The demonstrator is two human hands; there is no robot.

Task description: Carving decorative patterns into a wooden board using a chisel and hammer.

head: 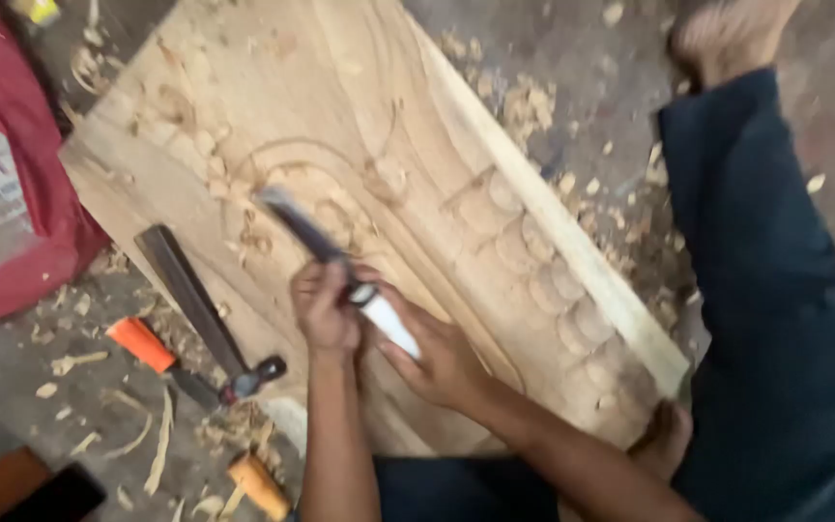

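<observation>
A: What lay at the far left?

B: A red cloth bundle (26, 242), then an orange-handled tool (142, 345) and a flat dark metal file (190, 300) among pale wood shavings (152, 440) on the floor.

A: And the hands?

B: The left hand (324, 307) was closed around the shank of a white-handled, dark-bladed carving chisel (340, 273). The right hand (434, 356), just beside it, was wrapped around the white handle. The blade ran up and left from both grips, its tip resting on the large pale carved wooden panel (456, 193).

A: Further right?

B: The panel's scalloped border, then a dark blue trouser leg (775, 290) and a bare foot (727, 34).
</observation>
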